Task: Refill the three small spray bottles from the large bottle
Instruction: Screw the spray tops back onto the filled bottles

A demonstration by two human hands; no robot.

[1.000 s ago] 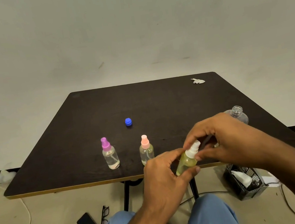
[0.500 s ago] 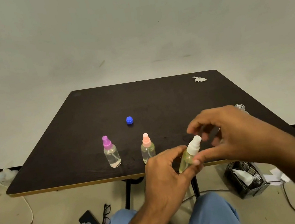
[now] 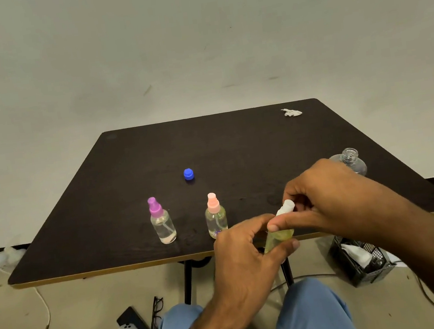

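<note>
Between both hands, over near bench (image 3: 83,255) edge: green spray bottle (image 3: 277,238), tilted. Left hand (image 3: 246,255) closed round its body; right hand (image 3: 323,196) fingers pinched on white spray head (image 3: 286,207). Large bottle (image 3: 350,162) open, behind right hand; purple bottle (image 3: 161,222) and pink bottle (image 3: 215,216) left of hands, capped.

Risks: bottle held off bench edge, tilted; loose head or slipping grip likely spills liquid onto lap or floor. Right arm near large bottle, may knock it.

Versus half second earlier: right fingers now closed on head, previously spread; large bottle neck more exposed.
</note>
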